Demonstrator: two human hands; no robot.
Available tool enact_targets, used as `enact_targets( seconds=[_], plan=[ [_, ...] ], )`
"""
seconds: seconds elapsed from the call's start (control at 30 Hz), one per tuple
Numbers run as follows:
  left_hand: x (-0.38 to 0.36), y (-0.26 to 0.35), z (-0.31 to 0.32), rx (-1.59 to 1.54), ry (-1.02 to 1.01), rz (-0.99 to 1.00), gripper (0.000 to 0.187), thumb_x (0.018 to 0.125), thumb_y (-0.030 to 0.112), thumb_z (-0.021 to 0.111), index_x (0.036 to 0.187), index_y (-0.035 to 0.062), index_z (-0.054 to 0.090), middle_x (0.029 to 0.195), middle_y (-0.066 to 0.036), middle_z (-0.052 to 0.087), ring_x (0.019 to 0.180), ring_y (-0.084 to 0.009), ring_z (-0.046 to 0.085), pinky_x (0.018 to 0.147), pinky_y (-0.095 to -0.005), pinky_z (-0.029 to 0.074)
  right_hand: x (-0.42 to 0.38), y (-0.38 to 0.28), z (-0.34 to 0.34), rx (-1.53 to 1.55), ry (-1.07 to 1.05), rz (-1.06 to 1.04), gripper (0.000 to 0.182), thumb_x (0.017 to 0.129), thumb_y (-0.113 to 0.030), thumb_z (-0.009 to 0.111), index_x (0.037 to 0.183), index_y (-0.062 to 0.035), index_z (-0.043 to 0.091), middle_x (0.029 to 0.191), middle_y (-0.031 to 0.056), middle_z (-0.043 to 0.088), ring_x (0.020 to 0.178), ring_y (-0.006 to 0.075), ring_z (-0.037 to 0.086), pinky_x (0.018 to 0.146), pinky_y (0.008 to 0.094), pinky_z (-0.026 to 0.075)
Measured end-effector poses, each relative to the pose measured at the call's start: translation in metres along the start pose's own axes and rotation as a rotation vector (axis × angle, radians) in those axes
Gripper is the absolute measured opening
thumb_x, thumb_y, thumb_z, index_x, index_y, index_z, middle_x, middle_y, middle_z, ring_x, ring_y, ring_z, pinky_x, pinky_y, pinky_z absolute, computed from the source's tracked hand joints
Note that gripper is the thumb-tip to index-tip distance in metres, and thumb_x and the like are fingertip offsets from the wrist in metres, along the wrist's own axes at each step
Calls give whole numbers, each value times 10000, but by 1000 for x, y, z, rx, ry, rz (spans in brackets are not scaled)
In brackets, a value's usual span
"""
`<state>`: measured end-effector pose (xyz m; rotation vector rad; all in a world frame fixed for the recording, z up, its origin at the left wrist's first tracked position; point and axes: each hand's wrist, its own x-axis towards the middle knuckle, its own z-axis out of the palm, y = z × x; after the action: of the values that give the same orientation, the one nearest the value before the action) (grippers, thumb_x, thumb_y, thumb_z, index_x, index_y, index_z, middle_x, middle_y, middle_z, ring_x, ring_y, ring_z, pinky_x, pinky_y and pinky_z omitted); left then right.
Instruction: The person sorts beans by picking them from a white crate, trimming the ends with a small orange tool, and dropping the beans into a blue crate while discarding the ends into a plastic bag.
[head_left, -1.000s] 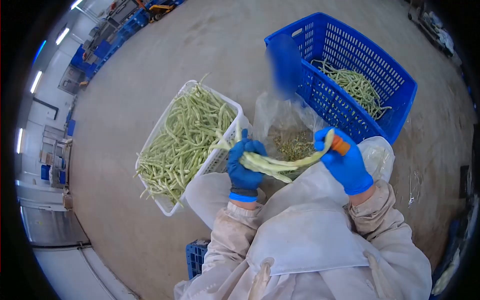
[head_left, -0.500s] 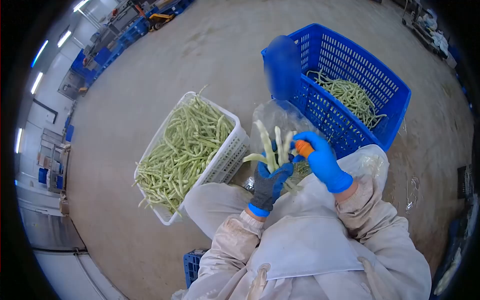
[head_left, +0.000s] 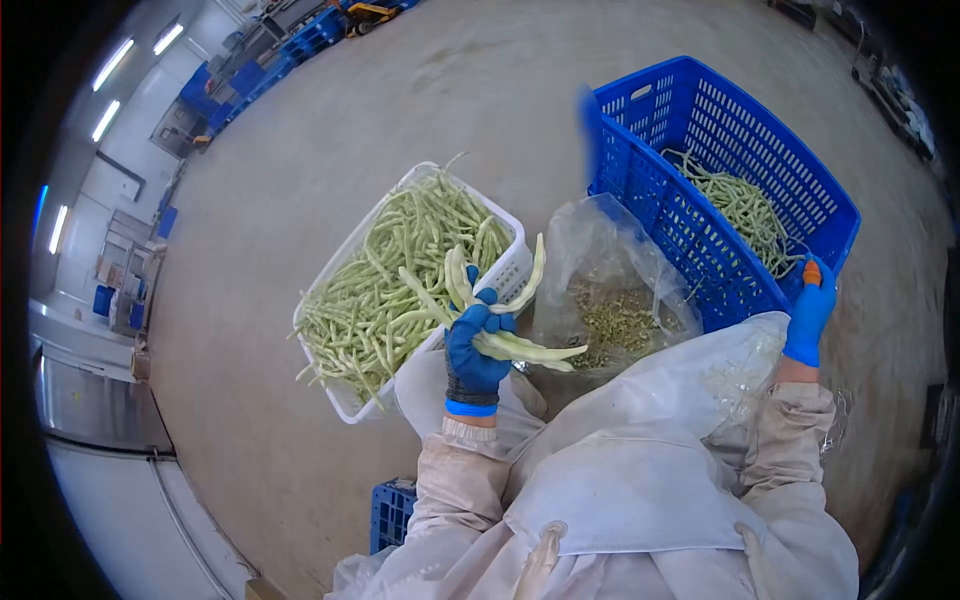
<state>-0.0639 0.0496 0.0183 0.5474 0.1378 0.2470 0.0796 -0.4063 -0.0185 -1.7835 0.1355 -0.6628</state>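
Observation:
My left hand (head_left: 478,350), in a blue-palmed glove, is closed around several pale green beans (head_left: 520,347). They stick out on both sides of the fist, in front of the white basket (head_left: 508,278), which is heaped with green beans (head_left: 400,270). My right hand (head_left: 812,315), in a blue glove with an orange cover (head_left: 812,272) on one digit, is at the near right corner of the blue crate (head_left: 735,270). Its other fingers are mostly hidden. Inside that crate lies a smaller pile of long green beans (head_left: 740,205).
Between the two containers stands a clear plastic bag (head_left: 590,230) with small green trimmings (head_left: 615,318) in it. A small blue crate (head_left: 392,515) is beside me at lower left. A blurred blue shape (head_left: 588,135) overlaps the blue crate's left edge. Equipment lines the far walls.
My right hand has moved away from the left, rightward to the blue crate's corner. The left hand has shifted left with its beans, now turned more sideways. The view has shifted a little.

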Motion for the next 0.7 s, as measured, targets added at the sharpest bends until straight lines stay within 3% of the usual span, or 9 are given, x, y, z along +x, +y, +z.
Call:
enact_targets(
  seconds=[0.03,0.1,0.17,0.2,0.27,0.37,0.47,0.53,0.7],
  plan=[
    [-1,0,0,-30,-8,-17,566,820,29,538,1356,75,363,979,-72,590,714,-112,547,698,-277,474,1,6,0,-22,24,-39,249,815,3,519,1051,-31,590,942,25,599,850,125,550,735,244,444],
    [-1,-4,0,-81,-32,-65,585,833,31,518,1382,81,324,976,-68,585,700,-105,537,710,-276,470,-29,-25,32,-84,-673,-150,300,785,-17,552,1082,-31,586,1057,93,583,972,199,544,845,310,433],
    [-3,-13,8,-127,-46,-122,588,835,30,515,1386,83,317,974,-63,580,701,-104,534,706,-275,466,-60,-37,57,-380,-1025,-359,469,749,-46,600,1214,-63,544,1217,175,505,1152,325,454,994,385,348],
    [-4,-18,11,-174,-54,-165,590,837,29,512,1389,85,310,973,-59,574,701,-102,531,702,-273,461,-70,-58,77,-195,-1054,-294,490,784,-94,627,1257,-51,506,1235,151,507,1143,301,470,995,379,353],
    [-5,-29,12,-226,-89,-229,579,843,27,508,1385,84,313,970,-51,563,717,-102,529,698,-271,458,-92,-119,108,217,-1013,275,451,826,-171,644,1233,-29,509,1169,113,561,1031,227,548,880,340,441],
    [-10,-50,15,-263,-161,-388,541,868,58,487,1383,88,325,1011,-31,588,707,-89,492,768,-274,466,-103,-147,134,469,-1152,508,367,851,-226,641,1152,-30,562,1038,65,620,862,131,591,710,262,474],
    [-10,-53,22,-221,-48,-373,535,846,22,505,1356,95,360,1116,-77,569,730,-110,521,757,-276,467,-91,-151,138,446,-978,430,300,872,-226,604,1102,-37,575,918,26,629,768,83,563,633,216,455],
    [-8,-50,11,-345,-170,-390,541,843,20,503,1357,118,368,1191,-78,557,766,-127,548,830,-310,478,-51,-139,130,571,-703,313,219,845,-183,633,1017,-46,626,915,50,641,731,88,577,618,198,439],
    [-10,-39,29,-344,-297,-248,534,807,28,516,1320,143,421,1206,-66,570,1123,-228,519,1074,-450,307,41,-98,85,-17,-292,-10,282,831,-131,629,1070,13,590,970,88,633,821,130,593,715,249,476]
  ],
)
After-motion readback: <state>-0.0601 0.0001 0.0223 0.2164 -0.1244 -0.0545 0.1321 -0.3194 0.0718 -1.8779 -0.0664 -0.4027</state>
